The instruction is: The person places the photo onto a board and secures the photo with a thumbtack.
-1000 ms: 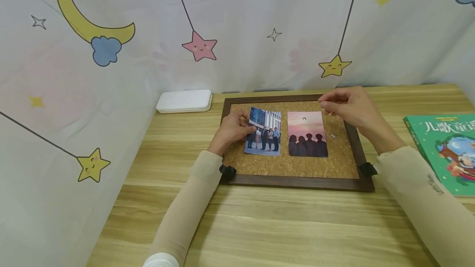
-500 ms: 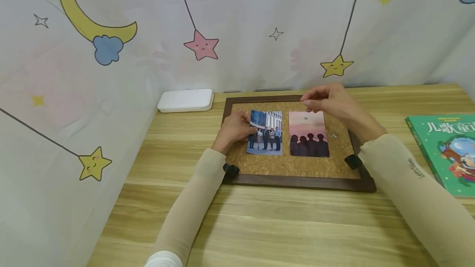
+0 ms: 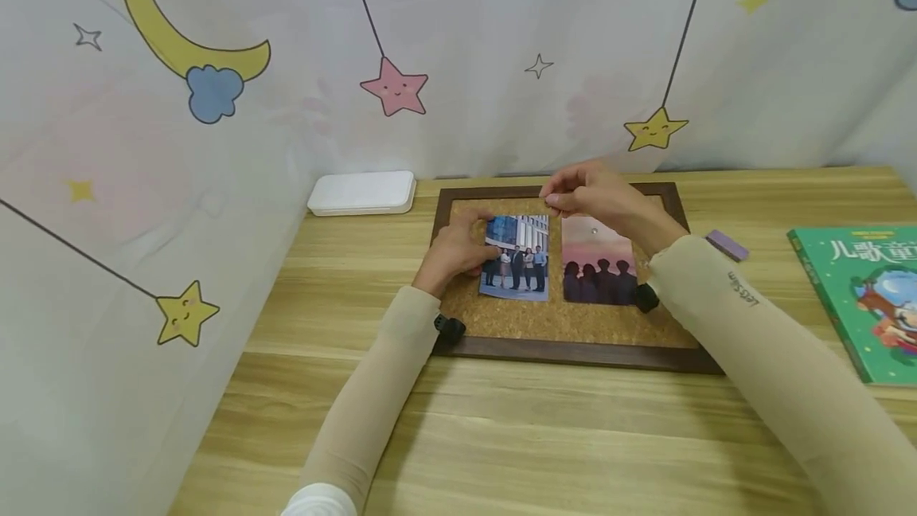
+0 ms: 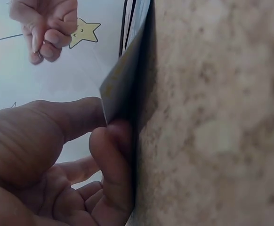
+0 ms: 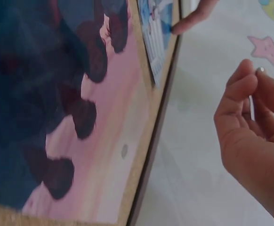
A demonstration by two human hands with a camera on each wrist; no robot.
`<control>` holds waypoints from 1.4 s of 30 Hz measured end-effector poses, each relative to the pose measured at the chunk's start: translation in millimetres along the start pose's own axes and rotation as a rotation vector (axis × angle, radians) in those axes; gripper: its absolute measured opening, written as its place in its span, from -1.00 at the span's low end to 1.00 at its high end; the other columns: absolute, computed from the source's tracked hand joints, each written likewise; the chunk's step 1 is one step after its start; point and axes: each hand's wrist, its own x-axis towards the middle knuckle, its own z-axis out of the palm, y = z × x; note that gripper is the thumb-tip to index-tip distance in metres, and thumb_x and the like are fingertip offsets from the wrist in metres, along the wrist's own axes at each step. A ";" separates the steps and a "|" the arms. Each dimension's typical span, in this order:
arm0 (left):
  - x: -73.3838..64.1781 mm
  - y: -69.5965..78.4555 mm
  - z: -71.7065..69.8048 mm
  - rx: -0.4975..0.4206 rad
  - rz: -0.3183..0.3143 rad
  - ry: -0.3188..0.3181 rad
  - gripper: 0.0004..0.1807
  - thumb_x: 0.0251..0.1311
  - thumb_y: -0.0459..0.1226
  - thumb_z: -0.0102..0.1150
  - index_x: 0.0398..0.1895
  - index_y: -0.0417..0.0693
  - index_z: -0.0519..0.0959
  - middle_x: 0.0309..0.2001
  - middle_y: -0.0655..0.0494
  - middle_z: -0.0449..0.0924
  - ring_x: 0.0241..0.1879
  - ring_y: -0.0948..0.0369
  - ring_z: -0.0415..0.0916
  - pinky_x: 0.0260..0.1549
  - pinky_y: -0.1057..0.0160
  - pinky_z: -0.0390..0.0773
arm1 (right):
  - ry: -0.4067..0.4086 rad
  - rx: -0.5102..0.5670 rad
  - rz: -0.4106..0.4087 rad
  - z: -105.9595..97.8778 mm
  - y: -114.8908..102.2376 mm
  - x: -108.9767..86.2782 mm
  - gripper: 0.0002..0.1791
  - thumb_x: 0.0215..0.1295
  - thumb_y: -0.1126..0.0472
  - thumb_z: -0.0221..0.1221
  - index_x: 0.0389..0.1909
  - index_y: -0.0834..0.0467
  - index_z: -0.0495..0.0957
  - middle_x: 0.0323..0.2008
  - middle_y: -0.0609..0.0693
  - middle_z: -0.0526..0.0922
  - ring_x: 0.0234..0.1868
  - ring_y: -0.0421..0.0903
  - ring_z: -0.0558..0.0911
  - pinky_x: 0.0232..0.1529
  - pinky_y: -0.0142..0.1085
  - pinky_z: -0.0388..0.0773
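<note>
At the left of a wood-framed corkboard [image 3: 566,329], my left hand [image 3: 456,249] pinches the left edge of a photo [image 3: 516,257] of people standing before buildings. The left wrist view shows that edge [image 4: 120,80] raised off the cork, between thumb and finger. Over the board's upper middle, my right hand [image 3: 598,193] pinches a small silver thumbtack [image 5: 261,70], apart from the board. Below it lies a pink sunset photo [image 3: 598,269] with dark silhouettes. A silver tack [image 3: 594,231] sits near that photo's top; my right hand and sleeve cover part of the board.
A white case [image 3: 361,192] lies behind the board's left side. To the right are a purple block [image 3: 727,245] like an eraser and a green book [image 3: 852,301]. A printed curtain [image 3: 473,46] stands along the table's back edge.
My right hand has moved left, from the board's right side to above the gap between the photos. The purple block has come into sight. My left hand stays at the photo's edge.
</note>
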 end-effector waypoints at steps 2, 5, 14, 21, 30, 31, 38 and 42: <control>0.1 0.0 -0.4 -0.012 0.002 -0.001 -0.28 0.36 -0.23 0.45 0.55 0.19 0.41 0.27 -0.29 0.59 -0.52 0.22 0.60 -0.60 0.40 0.61 | -0.033 0.010 0.009 5.6 0.9 8.5 -0.80 0.61 0.29 0.15 0.07 0.32 0.63 -0.16 0.09 0.67 -0.05 0.18 0.66 0.11 -0.07 0.71; 0.8 -1.2 -1.1 -0.025 0.003 -0.006 -0.28 0.36 -0.23 0.45 0.54 0.19 0.42 0.27 -0.28 0.57 -0.50 0.21 0.60 -0.59 0.40 0.61 | -0.078 0.036 0.035 12.7 3.2 20.9 -0.78 0.63 0.35 0.09 0.12 0.38 0.57 -0.12 0.14 0.64 -0.08 0.15 0.66 0.10 -0.05 0.70; 2.2 -4.2 -1.5 -0.024 0.005 -0.020 -0.29 0.35 -0.21 0.46 0.53 0.20 0.41 0.23 -0.28 0.60 -0.55 0.23 0.61 -0.58 0.37 0.65 | -0.109 0.053 0.044 23.2 12.4 43.8 -0.81 0.61 0.41 0.08 0.08 0.43 0.54 -0.22 0.11 0.68 -0.22 0.03 0.66 -0.08 -0.18 0.70; 1.8 -4.7 -3.1 -0.019 0.011 -0.022 -0.30 0.36 -0.21 0.46 0.52 0.18 0.41 0.23 -0.28 0.60 -0.56 0.23 0.60 -0.58 0.37 0.65 | -0.077 -0.058 0.043 32.2 18.0 52.4 -0.86 0.54 0.44 0.15 -0.03 0.40 0.62 -0.33 0.02 0.68 -0.31 -0.08 0.64 -0.19 -0.29 0.64; 2.9 -4.4 -4.1 -0.016 0.014 -0.032 -0.31 0.37 -0.19 0.46 0.51 0.20 0.41 0.10 -0.25 0.67 -0.60 0.24 0.58 -0.59 0.35 0.65 | -0.052 -0.220 0.121 40.2 14.3 55.5 -0.88 0.47 0.38 0.21 -0.14 0.33 0.71 -0.41 -0.01 0.65 -0.36 -0.10 0.57 -0.32 -0.31 0.55; 3.1 -4.4 -4.3 -0.015 0.015 -0.030 -0.32 0.37 -0.19 0.46 0.51 0.20 0.41 0.07 -0.25 0.69 -0.61 0.24 0.58 -0.59 0.35 0.64 | -0.047 -0.227 0.122 40.6 14.4 55.8 -0.87 0.45 0.39 0.21 -0.15 0.32 0.72 -0.43 -0.01 0.64 -0.38 -0.09 0.56 -0.34 -0.30 0.54; 3.0 -4.9 -4.4 -0.015 0.014 -0.032 -0.31 0.37 -0.20 0.46 0.52 0.19 0.41 -0.03 -0.25 0.72 -0.62 0.24 0.57 -0.60 0.36 0.63 | -0.026 -0.263 0.122 43.7 15.2 58.4 -0.87 0.40 0.39 0.21 -0.20 0.30 0.74 -0.55 -0.04 0.64 -0.49 -0.13 0.53 -0.43 -0.33 0.46; 2.5 -5.0 -3.8 -0.019 0.009 -0.035 -0.30 0.37 -0.20 0.46 0.52 0.20 0.40 0.05 -0.26 0.69 -0.61 0.24 0.57 -0.59 0.36 0.63 | -0.025 -0.289 0.135 45.2 15.2 59.4 -0.87 0.41 0.36 0.23 -0.19 0.29 0.75 -0.55 -0.04 0.66 -0.51 -0.14 0.53 -0.46 -0.34 0.43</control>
